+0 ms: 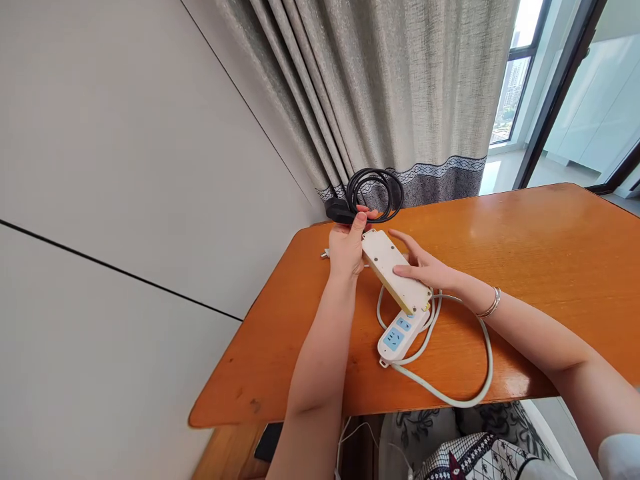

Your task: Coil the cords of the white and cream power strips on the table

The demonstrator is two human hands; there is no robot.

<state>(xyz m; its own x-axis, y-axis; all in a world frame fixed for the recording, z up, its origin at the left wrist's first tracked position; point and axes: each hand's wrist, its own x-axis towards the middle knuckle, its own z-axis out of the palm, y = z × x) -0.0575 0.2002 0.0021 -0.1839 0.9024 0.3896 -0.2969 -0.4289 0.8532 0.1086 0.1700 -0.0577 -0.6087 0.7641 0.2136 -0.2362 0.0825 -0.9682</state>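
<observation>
My left hand (346, 248) is closed round the far end of a white power strip (395, 270) that is turned back side up. The same hand also grips a coiled black cable (375, 193) with its black plug. My right hand (425, 265) rests on the strip's right edge, fingers stretched out along it. Under the near end lies a second white power strip (400, 333) with blue sockets facing up on the orange wooden table (525, 267). A white cord (475, 373) loops from the strips toward the table's front edge.
A grey curtain (390, 87) hangs behind the table, against a pale wall (125, 167) on the left. A window (515, 80) and dark door frame stand at the right. Patterned fabric (470, 453) shows below the table's front edge.
</observation>
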